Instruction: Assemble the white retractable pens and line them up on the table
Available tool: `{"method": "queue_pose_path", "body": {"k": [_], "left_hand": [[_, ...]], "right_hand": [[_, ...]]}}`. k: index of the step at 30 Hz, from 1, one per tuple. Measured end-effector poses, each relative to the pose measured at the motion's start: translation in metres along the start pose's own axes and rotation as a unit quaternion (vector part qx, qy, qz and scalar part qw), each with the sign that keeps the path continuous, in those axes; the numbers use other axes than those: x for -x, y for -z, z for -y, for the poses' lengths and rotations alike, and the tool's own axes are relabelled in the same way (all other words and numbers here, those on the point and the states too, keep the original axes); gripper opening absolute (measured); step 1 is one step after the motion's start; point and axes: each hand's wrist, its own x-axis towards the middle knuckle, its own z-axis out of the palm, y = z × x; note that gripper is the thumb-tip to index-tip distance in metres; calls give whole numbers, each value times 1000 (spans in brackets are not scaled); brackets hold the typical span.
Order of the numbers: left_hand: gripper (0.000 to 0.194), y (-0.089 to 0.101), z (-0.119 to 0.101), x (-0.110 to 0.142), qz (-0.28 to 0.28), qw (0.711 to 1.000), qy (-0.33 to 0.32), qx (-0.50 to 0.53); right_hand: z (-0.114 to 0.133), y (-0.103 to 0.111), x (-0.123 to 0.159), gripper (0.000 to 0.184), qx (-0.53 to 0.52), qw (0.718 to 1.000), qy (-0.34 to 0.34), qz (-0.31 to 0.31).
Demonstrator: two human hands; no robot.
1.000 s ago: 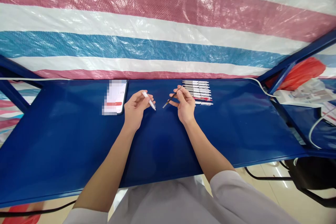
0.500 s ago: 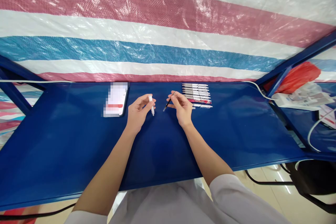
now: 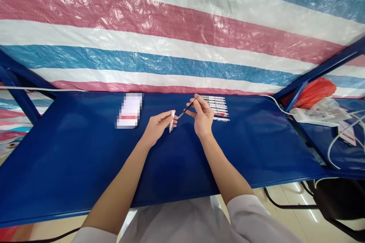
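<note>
My left hand (image 3: 156,127) pinches a white pen barrel (image 3: 171,122), its narrow end pointing down toward the blue table. Between the thumb and fingers of my right hand (image 3: 203,117) is a dark pen refill (image 3: 188,108), slanted with its tip down and to the left. That tip comes close to the fingers of my left hand; whether it touches them or the barrel I cannot tell. Just beyond my right hand lies a row of several white pens (image 3: 218,102), with a red pen (image 3: 221,114) among them, partly covered by the hand.
A phone (image 3: 129,110), blurred out, lies left of my hands on the blue table (image 3: 85,159). Striped plastic sheeting (image 3: 171,41) hangs behind. At right are a blue frame bar (image 3: 322,72), a red plastic bag (image 3: 316,92), white cables (image 3: 332,148) and a black chair (image 3: 339,199).
The refill has swung to a longer, flatter slant, and its tip is now close to my left hand. The barrel has shifted slightly right and down. The camera view has tilted a little.
</note>
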Motion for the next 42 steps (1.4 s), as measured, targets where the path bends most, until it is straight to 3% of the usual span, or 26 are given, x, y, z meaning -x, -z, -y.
{"method": "queue_pose_path", "body": {"k": [5, 14, 17, 24, 33, 42], "left_hand": [[39, -2, -1, 2, 46, 999, 14, -5], [36, 0, 1, 4, 88, 996, 21, -17], [37, -1, 0, 3, 84, 996, 20, -17], [38, -2, -4, 3, 78, 996, 41, -9], [47, -5, -5, 5, 10, 999, 29, -7], [42, -9, -2, 5, -14, 1000, 4, -25]], "right_hand": [[12, -8, -11, 33, 2, 1000, 14, -3], [9, -11, -12, 35, 32, 999, 10, 42], [9, -8, -12, 33, 47, 998, -4, 50], [8, -4, -9, 26, 52, 987, -53, 139], [7, -6, -2, 29, 57, 987, -63, 134], [10, -7, -2, 29, 82, 987, -51, 127]]}}
